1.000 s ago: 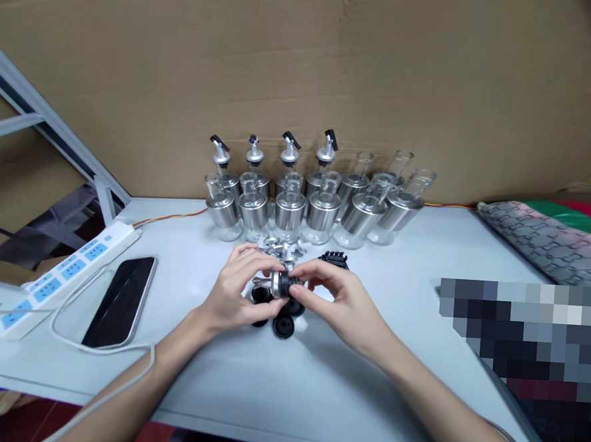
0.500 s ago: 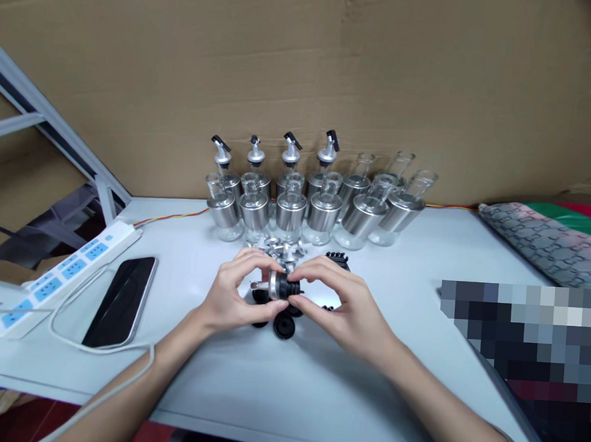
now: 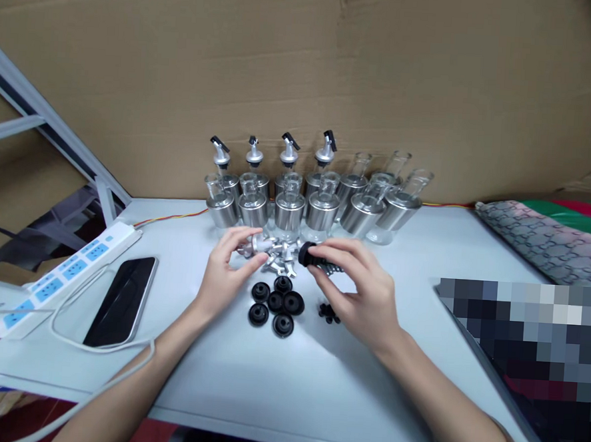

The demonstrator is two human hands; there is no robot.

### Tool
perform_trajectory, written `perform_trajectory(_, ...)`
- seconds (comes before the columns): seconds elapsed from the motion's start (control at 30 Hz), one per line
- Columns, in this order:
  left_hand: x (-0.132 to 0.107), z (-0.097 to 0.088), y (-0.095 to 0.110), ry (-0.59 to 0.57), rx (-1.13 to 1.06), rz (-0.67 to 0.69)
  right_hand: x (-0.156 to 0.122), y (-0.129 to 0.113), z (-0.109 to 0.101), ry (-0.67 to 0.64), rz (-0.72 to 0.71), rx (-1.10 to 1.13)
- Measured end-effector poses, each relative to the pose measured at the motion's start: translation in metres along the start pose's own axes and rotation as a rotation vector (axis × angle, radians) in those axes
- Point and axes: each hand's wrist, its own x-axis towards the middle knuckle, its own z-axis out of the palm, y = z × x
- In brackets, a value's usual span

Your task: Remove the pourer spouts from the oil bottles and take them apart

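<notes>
My left hand [image 3: 227,267] is closed on a silver pourer spout [image 3: 260,244], thumb below and fingers above it, at the edge of a pile of silver pourer spouts [image 3: 283,253]. A black ribbed stopper [image 3: 305,254] is pinched in my right hand [image 3: 359,288], its round end facing the spout with a gap between. Below the hands lie several round black stoppers [image 3: 283,324]. Small black parts [image 3: 328,312] lie under my right hand, and further black parts behind its fingers are mostly hidden.
Glass bottles with steel sleeves [image 3: 323,211] stand in rows at the back, several fitted with pourers [image 3: 289,148]. At the left are a phone [image 3: 120,302], a white power strip [image 3: 61,279] and a cable. A patterned cloth item [image 3: 539,236] lies at the right. Cardboard [image 3: 305,68] rises behind.
The spout and the black stopper, joined between both hands before, are now apart. My left hand has moved up to the left with the spout; my right hand has drawn right with the stopper.
</notes>
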Motion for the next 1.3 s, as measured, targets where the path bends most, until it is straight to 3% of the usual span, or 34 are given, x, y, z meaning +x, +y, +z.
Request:
perform_trajectory(0.07, 0.003, 0.001, -0.007, 0.054, 0.122, 0.023, 0.001, 0.002, -0.002, 0.042, 0.069, -0.014)
perform_trajectory(0.27, 0.002, 0.009, -0.024, -0.048, 0.28, 0.156, 0.002, 0.001, -0.002, 0.042, 0.143, 0.022)
perform_trajectory(0.43, 0.0, 0.018, -0.029, -0.097, 0.281, 0.253, 0.001, -0.001, -0.001, 0.013, 0.151, 0.026)
perform_trajectory(0.63, -0.003, 0.022, -0.03, -0.131, 0.284, 0.241, 0.001, 0.001, 0.001, -0.011, 0.18, 0.042)
perform_trajectory(0.73, -0.003, 0.022, -0.03, -0.157, 0.266, 0.249, 0.001, 0.006, -0.001, -0.139, 0.185, 0.059)
perform_trajectory(0.87, -0.003, 0.022, -0.029, -0.159, 0.236, 0.235, -0.002, 0.018, -0.002, -0.485, 0.203, 0.051)
perform_trajectory(0.93, -0.003, 0.022, -0.029, -0.16, 0.224, 0.233, -0.005, 0.024, -0.001, -0.593, 0.206, 0.0)
perform_trajectory(1.13, -0.004, 0.022, -0.027, -0.157, 0.272, 0.286, -0.013, 0.03, 0.005, -0.707, 0.186, -0.041)
perform_trajectory(1.3, -0.004, 0.021, -0.027, -0.192, 0.305, 0.321, -0.012, 0.027, 0.006, -0.697, 0.194, 0.014)
